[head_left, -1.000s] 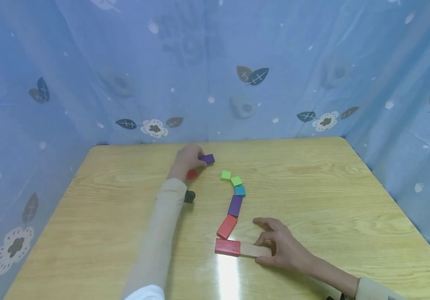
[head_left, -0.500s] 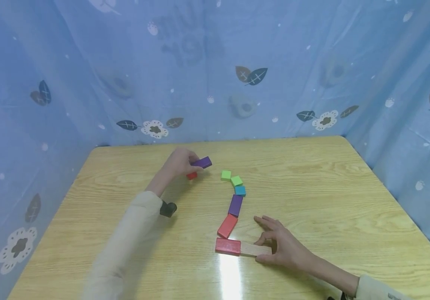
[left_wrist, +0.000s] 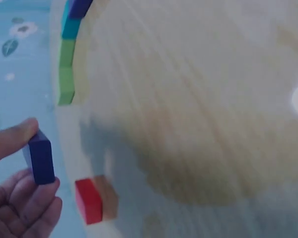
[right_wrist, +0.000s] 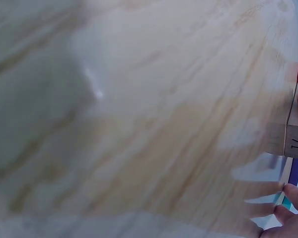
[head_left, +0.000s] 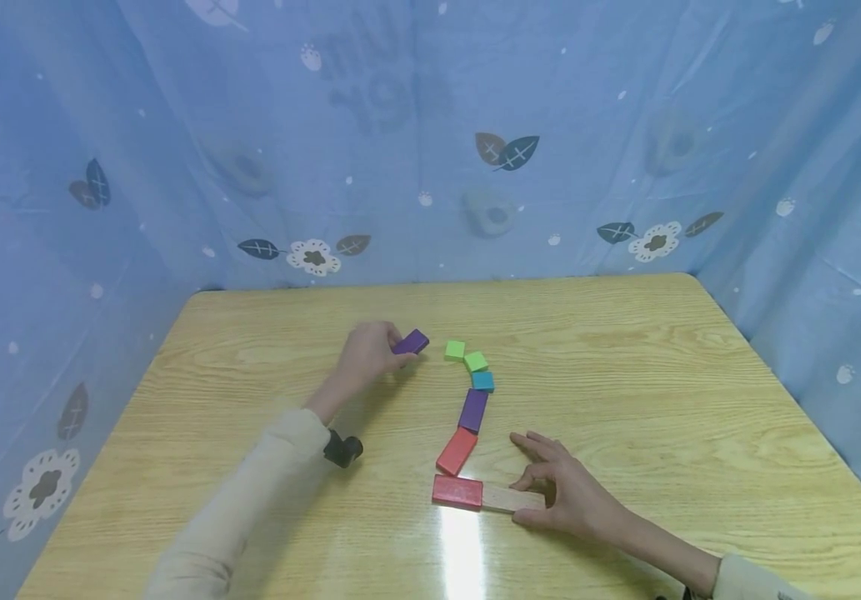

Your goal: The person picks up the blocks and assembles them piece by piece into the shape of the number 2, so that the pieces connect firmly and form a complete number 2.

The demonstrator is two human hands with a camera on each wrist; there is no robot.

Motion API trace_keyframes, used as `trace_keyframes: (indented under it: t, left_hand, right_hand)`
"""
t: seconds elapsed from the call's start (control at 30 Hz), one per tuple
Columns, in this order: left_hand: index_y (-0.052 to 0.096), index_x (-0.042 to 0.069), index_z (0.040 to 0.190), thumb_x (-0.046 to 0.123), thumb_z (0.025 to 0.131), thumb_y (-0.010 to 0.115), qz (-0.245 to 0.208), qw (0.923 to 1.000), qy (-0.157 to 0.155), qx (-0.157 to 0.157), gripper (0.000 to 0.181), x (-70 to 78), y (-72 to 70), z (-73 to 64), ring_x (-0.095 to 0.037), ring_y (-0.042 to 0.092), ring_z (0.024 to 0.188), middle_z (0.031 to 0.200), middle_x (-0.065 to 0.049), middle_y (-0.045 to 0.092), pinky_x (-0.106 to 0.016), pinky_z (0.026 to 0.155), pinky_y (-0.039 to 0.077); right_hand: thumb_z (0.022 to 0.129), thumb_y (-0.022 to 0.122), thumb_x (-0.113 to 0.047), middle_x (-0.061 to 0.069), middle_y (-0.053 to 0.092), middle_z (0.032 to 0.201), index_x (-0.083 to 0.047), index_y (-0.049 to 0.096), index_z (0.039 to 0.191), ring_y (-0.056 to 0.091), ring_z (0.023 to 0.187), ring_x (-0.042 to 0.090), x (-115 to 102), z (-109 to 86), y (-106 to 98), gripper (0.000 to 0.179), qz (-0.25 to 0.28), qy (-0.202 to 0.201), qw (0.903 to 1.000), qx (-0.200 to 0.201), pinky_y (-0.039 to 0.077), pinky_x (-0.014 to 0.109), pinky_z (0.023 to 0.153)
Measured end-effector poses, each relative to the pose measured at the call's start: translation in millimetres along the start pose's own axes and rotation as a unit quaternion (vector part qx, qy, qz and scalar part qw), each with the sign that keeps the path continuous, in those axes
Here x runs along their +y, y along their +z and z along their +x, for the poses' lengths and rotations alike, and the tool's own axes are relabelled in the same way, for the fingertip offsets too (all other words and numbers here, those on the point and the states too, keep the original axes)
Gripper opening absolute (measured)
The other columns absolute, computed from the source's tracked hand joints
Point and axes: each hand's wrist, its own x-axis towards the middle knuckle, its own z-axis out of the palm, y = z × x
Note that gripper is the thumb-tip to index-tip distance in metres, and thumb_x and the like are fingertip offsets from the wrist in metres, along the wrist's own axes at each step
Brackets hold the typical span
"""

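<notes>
My left hand [head_left: 367, 357] pinches a purple block [head_left: 411, 342] between thumb and fingers, left of the far end of a curved row; in the left wrist view the purple block [left_wrist: 41, 157] appears above the table. My right hand [head_left: 576, 492] grips the right end of a plain wooden block [head_left: 508, 499] lying on the table; in the right wrist view this wooden block [right_wrist: 295, 141] bears the number 71. It adjoins a red block [head_left: 458, 492]. Beyond come another red block [head_left: 457, 452], a purple block [head_left: 473, 410], a blue block [head_left: 483, 381] and two green blocks [head_left: 476, 362].
A loose red block [left_wrist: 89, 201] lies on the table near my left hand in the left wrist view, hidden in the head view. The wooden table [head_left: 625, 358] backs onto a blue patterned curtain [head_left: 415, 167]. A dark device [head_left: 343, 449] sits at my left wrist.
My left hand has drawn the purple block back from the far side toward me, last shifting slightly right. The red block beside it is now hidden in the head view. The right hand stays put.
</notes>
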Motion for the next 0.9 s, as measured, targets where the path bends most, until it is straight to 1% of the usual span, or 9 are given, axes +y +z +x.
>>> trace_keyframes:
  t: [0.03,0.13,0.27,0.43,0.57,0.77,0.9]
  left_hand:
    - [0.069,0.001,0.090,0.030,0.075,0.083,0.003,1.0000,-0.004,0.003,0.035,0.7,1.9,-1.6,-0.014,0.060,0.055,0.074,-0.007,0.069,-0.029,0.059,0.051]
    - [0.068,0.001,0.088,0.030,0.075,0.083,0.016,0.9998,-0.003,0.012,0.035,1.7,7.4,-4.6,-0.013,0.059,0.051,0.071,-0.006,0.068,-0.028,0.057,0.051]
    - [0.070,0.001,0.086,0.029,0.073,0.084,0.035,0.9991,0.009,0.023,0.034,2.6,12.6,-5.3,-0.011,0.057,0.052,0.070,-0.006,0.068,-0.027,0.057,0.050]
    - [0.069,0.001,0.080,0.026,0.073,0.085,0.040,0.9990,0.016,0.012,0.030,4.8,18.1,-3.5,-0.013,0.056,0.053,0.070,-0.006,0.067,-0.027,0.056,0.048]
    - [0.069,0.003,0.077,0.024,0.071,0.086,0.048,0.9986,0.019,0.014,0.028,7.0,21.2,-1.3,-0.013,0.054,0.056,0.070,-0.004,0.067,-0.025,0.056,0.045]
    - [0.065,0.006,0.065,0.022,0.067,0.088,0.056,0.9977,0.039,0.009,0.029,8.1,23.7,2.8,-0.011,0.044,0.055,0.060,0.001,0.058,-0.022,0.051,0.035]
    - [0.065,0.006,0.065,0.022,0.067,0.088,0.057,0.9975,0.041,0.002,0.028,7.5,26.4,5.1,-0.011,0.044,0.057,0.061,0.002,0.058,-0.022,0.053,0.035]
  right_hand:
    - [0.069,0.086,-0.023,0.023,0.048,0.138,-0.028,0.070,0.080,0.033,0.130,0.051,0.2,-0.1,0.0,0.020,0.000,-0.001,1.0000,0.001,0.024,0.078,0.092]
    - [0.069,0.086,-0.024,0.023,0.048,0.139,-0.027,0.070,0.080,0.033,0.130,0.050,0.3,-0.4,-0.3,0.019,0.005,0.000,1.0000,0.001,0.022,0.077,0.095]
    - [0.070,0.086,-0.025,0.023,0.047,0.139,-0.027,0.070,0.080,0.032,0.132,0.049,-0.4,-1.0,-0.9,0.018,0.016,0.005,0.9999,-0.002,0.015,0.073,0.101]
    - [0.070,0.085,-0.025,0.024,0.047,0.139,-0.027,0.070,0.080,0.031,0.132,0.050,-1.1,-1.5,-0.8,0.018,0.023,0.006,0.9997,-0.002,0.014,0.073,0.102]
    - [0.070,0.085,-0.024,0.024,0.047,0.139,-0.026,0.070,0.080,0.031,0.131,0.050,-0.6,-1.2,-0.2,0.019,0.021,0.000,0.9998,0.000,0.013,0.073,0.102]
    - [0.070,0.086,-0.023,0.023,0.047,0.139,-0.027,0.070,0.080,0.032,0.131,0.050,-0.3,-0.9,0.5,0.019,0.016,0.001,0.9999,0.001,0.016,0.075,0.100]
    - [0.070,0.086,-0.024,0.022,0.047,0.140,-0.028,0.069,0.080,0.032,0.131,0.050,-0.9,-1.0,0.4,0.019,0.012,0.007,0.9999,-0.001,0.018,0.077,0.097]
